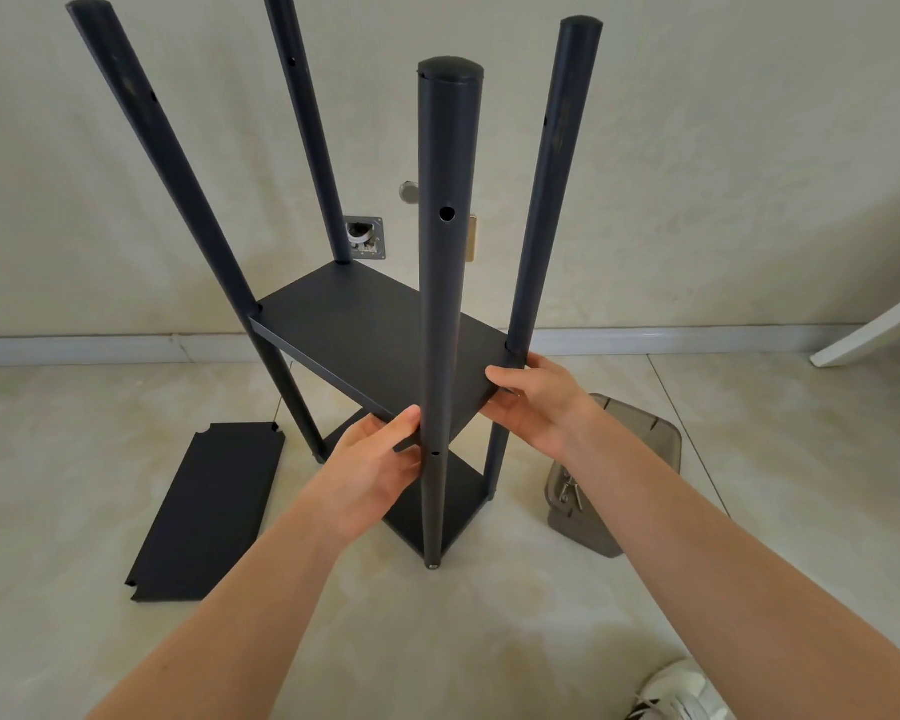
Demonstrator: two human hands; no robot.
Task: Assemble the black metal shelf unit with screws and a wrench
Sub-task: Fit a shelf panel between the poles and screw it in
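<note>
Hands work nearest the camera: the left hand [375,459] curls its fingers round the near edge of the middle shelf panel [365,340] beside the front post [445,304], and the right hand [533,402] pinches the panel's right corner by the right post [546,200], probably lining it up with the screw holes. The shelf unit stands on the floor [437,641], with its bottom shelf [437,511] already fitted. A spare panel [209,511] lies to the left. The grey container [614,491] at the right holds hardware too small to identify. No wrench is visible.
</note>
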